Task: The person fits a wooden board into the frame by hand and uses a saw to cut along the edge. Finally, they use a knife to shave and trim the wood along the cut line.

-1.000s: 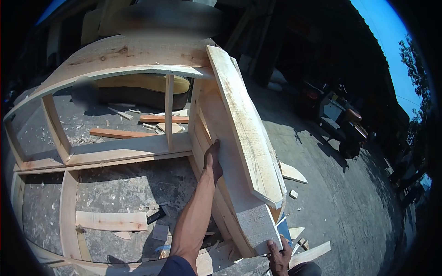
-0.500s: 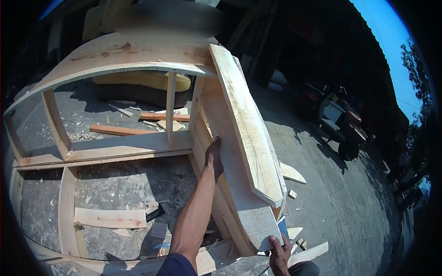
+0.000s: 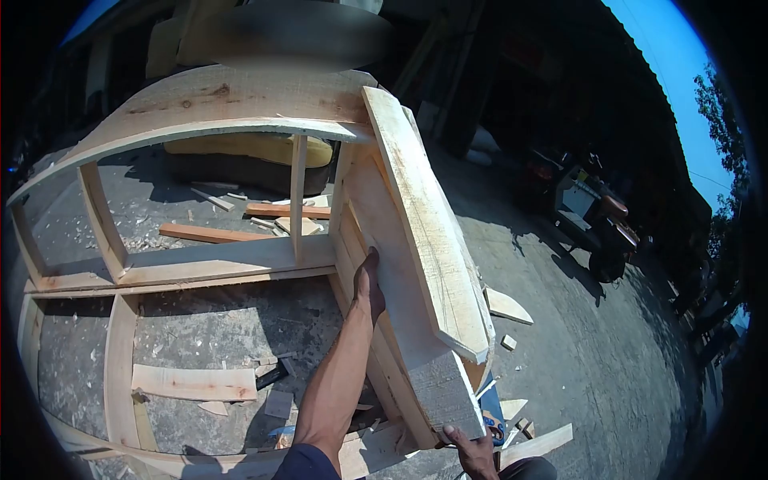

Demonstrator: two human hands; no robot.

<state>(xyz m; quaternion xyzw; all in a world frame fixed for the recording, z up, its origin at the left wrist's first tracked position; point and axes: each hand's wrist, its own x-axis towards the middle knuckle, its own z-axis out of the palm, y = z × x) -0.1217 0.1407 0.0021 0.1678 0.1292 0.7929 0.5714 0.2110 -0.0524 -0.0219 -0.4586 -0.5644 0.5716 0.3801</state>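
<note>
A pale wide board (image 3: 400,280) slants along the right end of a wooden frame (image 3: 232,258). My left hand (image 3: 370,288) reaches over the frame and grips the board's left edge, its fingers partly hidden behind the wood. At the board's lower end, my right hand (image 3: 474,453) holds the corner, thumb on the upper face and other fingers underneath, mostly out of sight. A rough plank (image 3: 424,224) with a pencil-like line lies over the board's right side. Just beside my right hand is a blue object (image 3: 490,412), partly covered.
Reddish wood strips (image 3: 212,234) and offcuts lie on the concrete inside the frame. A curved short board (image 3: 194,382) rests lower down. More scraps (image 3: 510,307) are on the ground to the right. A parked vehicle (image 3: 596,212) stands farther off, near a dark building.
My right hand has slid left along the board's lower end, showing more of the blue object. My left hand keeps its hold. The view has shifted slightly.
</note>
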